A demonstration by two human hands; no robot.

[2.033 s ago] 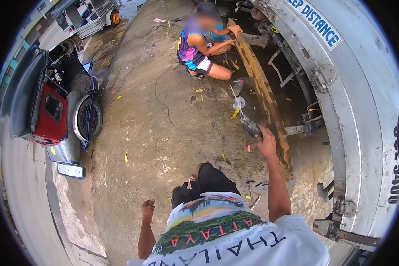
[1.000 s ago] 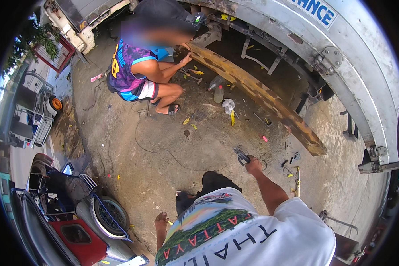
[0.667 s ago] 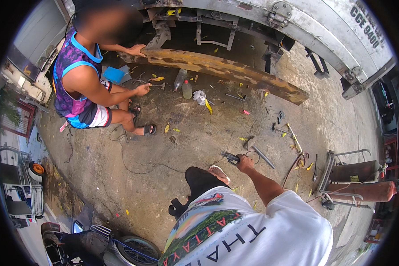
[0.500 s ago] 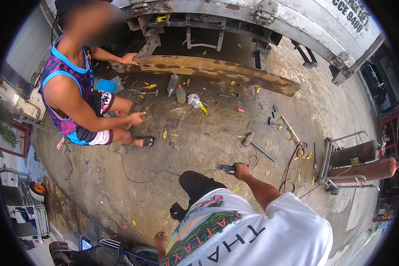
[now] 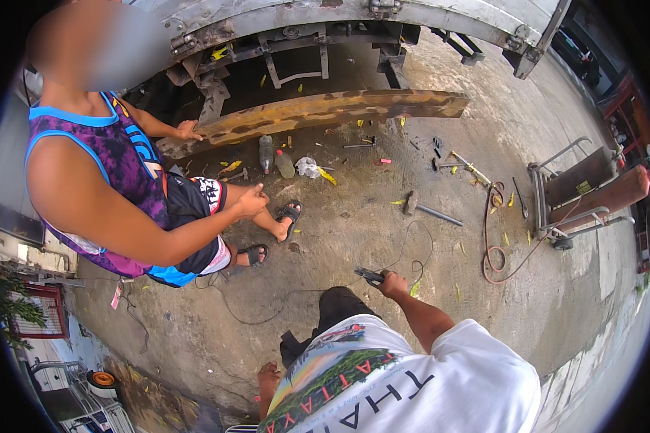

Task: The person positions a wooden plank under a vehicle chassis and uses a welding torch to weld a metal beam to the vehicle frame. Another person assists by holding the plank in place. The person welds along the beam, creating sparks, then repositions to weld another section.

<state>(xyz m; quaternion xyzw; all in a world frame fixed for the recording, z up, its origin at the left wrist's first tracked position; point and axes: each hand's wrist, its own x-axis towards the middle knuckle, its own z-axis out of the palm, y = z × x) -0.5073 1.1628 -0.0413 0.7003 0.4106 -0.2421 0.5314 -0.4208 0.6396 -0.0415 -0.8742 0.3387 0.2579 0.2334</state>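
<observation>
My right hand (image 5: 392, 285) grips a dark electrode holder (image 5: 369, 276) with a thin cable beside it, over the concrete (image 5: 339, 238). My left hand (image 5: 269, 374) hangs low beside my shirt, fingers curled with nothing visible in them. A long rusty steel beam (image 5: 354, 105) lies below the rear of the white truck (image 5: 282, 16). A co-worker in a purple sleeveless top (image 5: 108, 180) is at the left, one hand on the beam's left end, the other held near the knee. A long-handled hammer (image 5: 437, 213) lies on the concrete beyond my right hand.
A trolley with gas cylinders (image 5: 596, 195) stands at the right, a coiled hose (image 5: 494, 260) beside it. Plastic bottles (image 5: 266, 151), scattered tools (image 5: 477, 166), a crumpled bag and cables lie on the ground. A wheeled metal cart (image 5: 79, 390) is at the lower left.
My view has swung round toward the truck, bringing the trolley in. The co-worker has risen from a low crouch and appears closer. My right hand still grips the holder.
</observation>
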